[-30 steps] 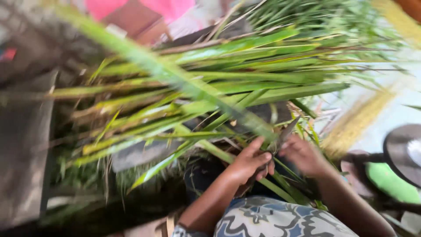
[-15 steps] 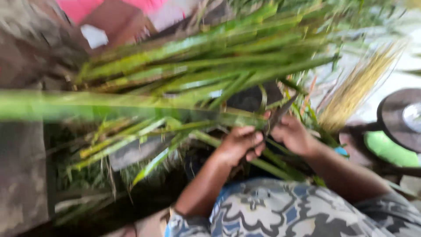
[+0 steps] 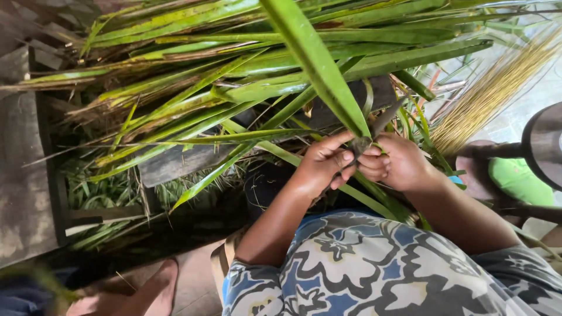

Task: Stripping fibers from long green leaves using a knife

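Hands at centre frame, item one: left hand [image 3: 321,165], fingers curled nearly shut, thumb and forefinger pinching the base of a long green palm leaf [image 3: 316,64] that rises up and away from the fingertips toward the top of the frame. Item two: right hand [image 3: 398,164], just beside and touching the left, fingers folded closed around the same leaf base together with a thin dark blade or strip [image 3: 383,120] slanting up from the fingertips; its exact kind cannot be told. Item three: heap of palm fronds [image 3: 193,99], beyond and to the left of the fingers, lying across a dark wooden plank [image 3: 193,161]. Item four: bundle of pale yellow leaf ribs [image 3: 492,88], above and to the right of the right hand's fingers, fanned like a broom. Item five: patterned blue-and-white garment [image 3: 363,269], below the wrists. Item six: bare foot [image 3: 149,289], well below and left of the fingers. Risk, as judged: the dark edge sits against the closed fingers, so a slip along the leaf could nick a fingertip; a pull off-line could tear the leaf. Packages, labels, signs: none visible near the fingers.
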